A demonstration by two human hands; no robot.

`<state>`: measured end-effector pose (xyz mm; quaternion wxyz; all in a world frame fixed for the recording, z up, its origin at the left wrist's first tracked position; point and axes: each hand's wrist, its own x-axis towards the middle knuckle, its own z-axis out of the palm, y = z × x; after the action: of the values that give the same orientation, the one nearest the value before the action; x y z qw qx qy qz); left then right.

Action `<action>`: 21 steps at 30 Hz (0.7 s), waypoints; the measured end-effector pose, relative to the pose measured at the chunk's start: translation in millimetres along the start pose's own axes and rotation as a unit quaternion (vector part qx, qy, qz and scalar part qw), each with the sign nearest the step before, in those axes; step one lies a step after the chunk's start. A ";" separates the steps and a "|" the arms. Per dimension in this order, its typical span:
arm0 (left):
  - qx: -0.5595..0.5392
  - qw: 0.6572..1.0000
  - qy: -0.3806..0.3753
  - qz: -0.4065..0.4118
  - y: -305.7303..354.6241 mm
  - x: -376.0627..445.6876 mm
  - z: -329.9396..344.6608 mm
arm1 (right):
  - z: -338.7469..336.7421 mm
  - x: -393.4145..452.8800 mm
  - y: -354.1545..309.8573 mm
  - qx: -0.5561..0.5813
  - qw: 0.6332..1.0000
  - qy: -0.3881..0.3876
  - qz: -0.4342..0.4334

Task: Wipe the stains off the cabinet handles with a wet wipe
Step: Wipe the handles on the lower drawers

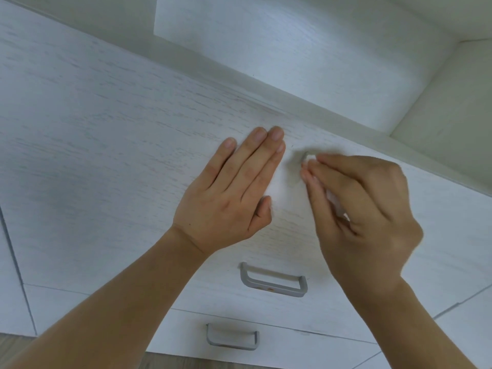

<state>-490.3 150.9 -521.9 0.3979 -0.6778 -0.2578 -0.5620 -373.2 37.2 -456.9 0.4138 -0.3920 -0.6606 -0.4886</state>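
Left hand (pixel 231 193) flat, fingers straight and together, pressed on white drawer front (pixel 106 145). Right hand (pixel 362 209) curled, fingertips pinching white wet wipe (pixel 310 157) against top grey handle (pixel 304 157), largely hidden. Two further grey handles (pixel 274 280) on drawers below, untouched.

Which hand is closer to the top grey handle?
Right. The right hand has its fingertips at the top handle; the left hand lies flat on the drawer front beside it.

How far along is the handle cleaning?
Nothing looks finished. In hand: the right hand works a white wipe at the top handle, while the left hand lies flat on the drawer front. Left: the middle handle, showing brownish spots, and the bottom handle.
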 end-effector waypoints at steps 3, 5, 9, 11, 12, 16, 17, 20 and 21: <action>0.004 1.000 0.000 0.003 -0.4 0.1 0.4 | 11.1 5.6 -0.9 -0.016 1.000 -0.017 -0.015; 0.002 1.000 0.003 0.004 -0.6 0.0 0.7 | 17.1 9.7 -0.9 -0.030 0.999 -0.034 -0.021; -0.001 1.000 0.005 0.006 -2.2 0.1 0.9 | 19.7 11.6 2.9 -0.043 0.997 -0.052 -0.034; -0.002 1.000 0.004 0.007 -2.8 0.1 1.0 | 16.1 9.0 5.2 -0.037 0.997 -0.052 -0.054; 0.000 1.000 0.003 0.009 -3.0 0.1 1.2 | 13.3 7.0 6.7 -0.034 0.996 -0.048 -0.067; 0.007 1.000 -0.001 0.009 -3.7 0.6 0.8 | 2.1 0.5 13.7 -0.013 0.994 -0.033 -0.104; 0.008 1.000 0.000 0.009 -3.8 0.6 0.7 | 0.4 -0.7 15.9 -0.007 0.993 -0.031 -0.110; 0.003 1.000 0.000 0.010 -3.6 0.4 0.6 | -5.3 -5.7 23.6 0.003 0.993 -0.024 -0.116; 0.004 1.000 -0.001 0.009 -3.3 0.4 0.5 | -7.8 -7.5 26.4 0.007 0.993 -0.021 -0.114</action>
<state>-492.6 153.1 -520.7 0.4055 -0.6790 -0.2537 -0.5569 -345.0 34.5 -453.9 0.3441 -0.3211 -0.7126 -0.5203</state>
